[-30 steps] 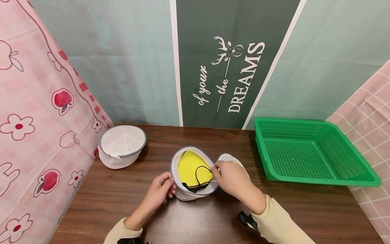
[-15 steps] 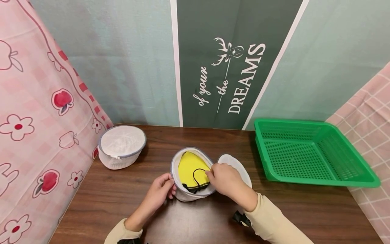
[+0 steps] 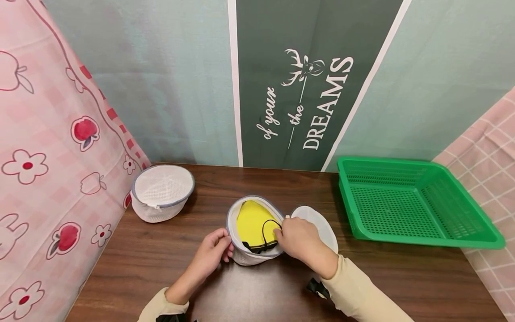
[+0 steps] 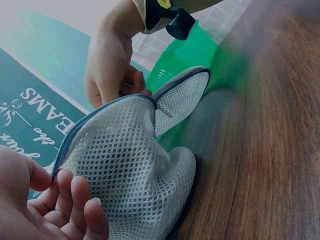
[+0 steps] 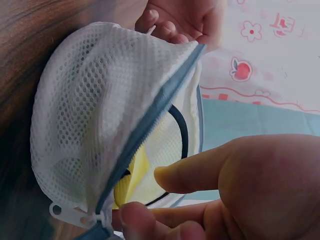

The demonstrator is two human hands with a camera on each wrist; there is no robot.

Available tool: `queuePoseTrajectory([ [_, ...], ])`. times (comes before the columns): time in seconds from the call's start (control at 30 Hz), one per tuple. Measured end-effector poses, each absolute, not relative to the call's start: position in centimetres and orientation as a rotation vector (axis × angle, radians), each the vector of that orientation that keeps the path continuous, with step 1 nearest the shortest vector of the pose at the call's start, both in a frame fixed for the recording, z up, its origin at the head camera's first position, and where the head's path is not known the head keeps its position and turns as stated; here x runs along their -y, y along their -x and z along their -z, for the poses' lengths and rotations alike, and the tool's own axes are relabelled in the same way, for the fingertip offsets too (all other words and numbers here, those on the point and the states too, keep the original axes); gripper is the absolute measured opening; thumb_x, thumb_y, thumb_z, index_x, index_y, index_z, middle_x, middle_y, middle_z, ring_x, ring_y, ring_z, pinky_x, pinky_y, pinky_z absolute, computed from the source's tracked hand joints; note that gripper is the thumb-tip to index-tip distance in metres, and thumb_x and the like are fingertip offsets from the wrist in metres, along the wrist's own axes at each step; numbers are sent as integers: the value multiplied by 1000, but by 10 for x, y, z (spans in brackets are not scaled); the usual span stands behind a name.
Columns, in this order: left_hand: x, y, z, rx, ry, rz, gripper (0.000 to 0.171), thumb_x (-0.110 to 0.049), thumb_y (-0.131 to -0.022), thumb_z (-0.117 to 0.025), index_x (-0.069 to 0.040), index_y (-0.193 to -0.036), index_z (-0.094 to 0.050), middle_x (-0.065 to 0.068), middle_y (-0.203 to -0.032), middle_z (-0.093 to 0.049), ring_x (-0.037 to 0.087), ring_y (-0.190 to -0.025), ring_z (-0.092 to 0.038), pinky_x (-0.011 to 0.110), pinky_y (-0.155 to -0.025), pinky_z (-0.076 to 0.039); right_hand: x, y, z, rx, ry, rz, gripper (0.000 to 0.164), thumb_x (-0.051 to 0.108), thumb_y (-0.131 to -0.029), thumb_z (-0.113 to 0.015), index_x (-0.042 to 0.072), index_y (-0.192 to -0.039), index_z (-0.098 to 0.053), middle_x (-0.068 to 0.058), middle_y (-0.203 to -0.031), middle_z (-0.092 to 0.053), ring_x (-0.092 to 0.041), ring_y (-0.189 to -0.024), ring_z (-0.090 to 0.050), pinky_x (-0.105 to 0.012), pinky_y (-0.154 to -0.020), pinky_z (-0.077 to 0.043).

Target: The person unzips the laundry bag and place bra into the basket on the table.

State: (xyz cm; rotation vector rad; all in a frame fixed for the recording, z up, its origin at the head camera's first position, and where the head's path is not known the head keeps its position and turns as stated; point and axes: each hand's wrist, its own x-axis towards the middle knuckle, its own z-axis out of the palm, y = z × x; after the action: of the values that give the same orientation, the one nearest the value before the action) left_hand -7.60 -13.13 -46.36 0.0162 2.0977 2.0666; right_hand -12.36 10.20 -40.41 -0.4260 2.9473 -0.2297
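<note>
A white mesh laundry bag [image 3: 251, 258] with a grey-blue zipped rim stands in front of me, its lid [image 3: 322, 226] folded out to the right. Inside lies a yellow cloth item [image 3: 253, 219] with black edging and a looping black cord [image 3: 263, 235]. At the bag's left side, my left hand [image 3: 213, 248] pinches the rim between thumb and fingers. My right hand [image 3: 299, 237] is at the right rim. Its straight thumb [image 5: 192, 170] reaches into the opening over the yellow item, apart from the fingertips, which touch near the zipper pull [image 5: 70, 215].
Another white mesh bag [image 3: 154, 213] stands open at the back left of the wooden table [image 3: 257, 295]. A green plastic basket [image 3: 426, 240] sits at the right. Printed cloths hang behind and on both sides.
My right hand has shifted slightly left and lower from the rim, with its thumb now over the bag's opening. The cord loop has changed shape, and more of the lid shows. The left hand holds still.
</note>
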Motion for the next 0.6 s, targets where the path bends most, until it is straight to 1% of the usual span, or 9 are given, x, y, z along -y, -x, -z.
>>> queuePoseTrajectory([
  [0.1,131,76,464,-2090,-20,-2072,17,1,-101,-47,13,-90,-50,7,-76,-56,13,-64,-56,23,-57,-49,-101,124,406,-2906,409,220,39,29,-96,-63,11,-63,-55,-12,-69,-61,-28,-64,-61,-45,-55,-51],
  [0.27,131,76,466,-2091,-44,-2071,17,1,-101,-47,13,-90,-51,6,-76,-56,12,-64,-56,23,-57,-49,-101,126,408,-2873,411,252,42,30,-98,-63,13,-61,-52,-7,-62,-52,-23,-59,-54,-41,-53,-47],
  [0.47,131,77,469,-2094,-82,-2047,17,0,-101,-47,13,-89,-51,7,-77,-56,13,-64,-56,24,-57,-50,-102,130,412,-2868,409,316,40,29,-97,-63,12,-63,-52,-8,-64,-52,-24,-60,-54,-42,-55,-47],
  [0.6,131,78,469,-2098,-93,-2013,18,-1,-101,-48,12,-89,-52,8,-77,-57,15,-64,-57,24,-57,-51,-103,131,412,-2861,401,359,41,30,-97,-64,13,-62,-51,-5,-62,-49,-22,-58,-50,-38,-53,-43],
])
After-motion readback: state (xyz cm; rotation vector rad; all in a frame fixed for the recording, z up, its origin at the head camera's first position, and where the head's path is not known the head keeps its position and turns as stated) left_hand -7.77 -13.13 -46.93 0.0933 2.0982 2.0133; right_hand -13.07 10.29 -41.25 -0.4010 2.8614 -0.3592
